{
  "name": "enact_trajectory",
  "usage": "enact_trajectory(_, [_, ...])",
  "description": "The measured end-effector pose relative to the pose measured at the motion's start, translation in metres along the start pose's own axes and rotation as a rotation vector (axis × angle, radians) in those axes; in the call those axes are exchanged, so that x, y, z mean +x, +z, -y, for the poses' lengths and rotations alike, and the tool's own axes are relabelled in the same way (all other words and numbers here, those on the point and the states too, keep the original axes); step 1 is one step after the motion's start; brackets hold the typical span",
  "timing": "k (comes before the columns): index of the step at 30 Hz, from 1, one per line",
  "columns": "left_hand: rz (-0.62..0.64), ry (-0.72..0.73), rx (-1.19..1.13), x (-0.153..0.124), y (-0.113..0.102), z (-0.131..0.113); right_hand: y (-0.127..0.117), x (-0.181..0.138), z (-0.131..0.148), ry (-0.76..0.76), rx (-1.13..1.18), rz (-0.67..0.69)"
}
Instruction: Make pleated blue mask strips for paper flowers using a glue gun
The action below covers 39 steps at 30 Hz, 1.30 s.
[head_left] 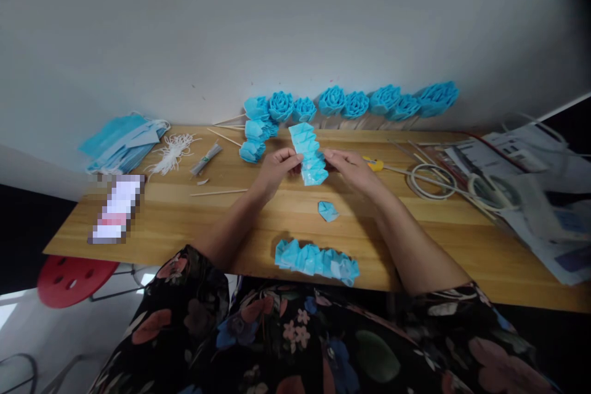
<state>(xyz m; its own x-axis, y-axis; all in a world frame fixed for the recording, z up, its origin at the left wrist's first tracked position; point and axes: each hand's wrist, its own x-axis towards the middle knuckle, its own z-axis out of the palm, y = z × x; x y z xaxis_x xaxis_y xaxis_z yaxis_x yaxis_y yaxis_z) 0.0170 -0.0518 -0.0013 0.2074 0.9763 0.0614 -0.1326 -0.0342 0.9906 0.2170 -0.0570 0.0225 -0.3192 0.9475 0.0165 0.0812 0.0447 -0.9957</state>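
Between my two hands, above the wooden table (pixel 392 228), stands a pleated light-blue strip (pixel 310 154) with zigzag folds along its length. My left hand (pixel 279 167) pinches the strip's left edge between thumb and fingers. On the other side, the fingertips of my right hand (pixel 349 167) close on the right edge. A small folded blue piece (pixel 328 211) lies below the hands. Nearer the table's front edge lies a second pleated blue strip (pixel 317 260). Behind the hands, several blue rosette flowers (pixel 331 100) line the wall, some on thin sticks.
To the left are a stack of blue face masks (pixel 120 144), white ear loops (pixel 174 152), a tied bundle (pixel 206 158) and a blurred phone (pixel 117 208). A yellow-handled tool (pixel 373 164), a coiled white cord (pixel 431 181) and papers (pixel 545 215) occupy the right.
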Motion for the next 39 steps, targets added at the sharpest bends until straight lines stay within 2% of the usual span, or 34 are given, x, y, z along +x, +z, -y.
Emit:
enact_trajectory(5, [0.054,-0.004,-0.035,-0.0013,0.0016,-0.0010,0.0030,-0.0004,-0.0009,0.013,-0.059,-0.046])
enact_trajectory(10, [0.094,-0.053,-0.019,-0.0032,0.0030,-0.0021,0.0021,0.0008,-0.0019,-0.034,-0.103,-0.104])
enact_trajectory(21, [0.093,-0.001,0.057,-0.0021,0.0025,-0.0027,0.0014,0.0006,-0.0031,-0.041,-0.109,-0.100])
enact_trajectory(27, [-0.010,0.023,0.033,-0.0010,-0.0010,-0.0029,0.0002,0.0020,0.0005,0.036,0.044,-0.073])
enact_trajectory(31, [-0.041,0.039,0.019,-0.0001,-0.0027,-0.0021,0.0003,0.0008,-0.0007,0.031,-0.021,-0.049])
enact_trajectory(35, [0.006,0.016,-0.004,-0.0011,-0.0004,0.0002,0.0015,-0.0008,-0.0015,-0.010,-0.132,-0.097])
enact_trajectory(39, [0.108,-0.078,-0.156,-0.0017,0.0030,0.0024,0.0024,-0.0009,0.0017,-0.063,-0.167,-0.155])
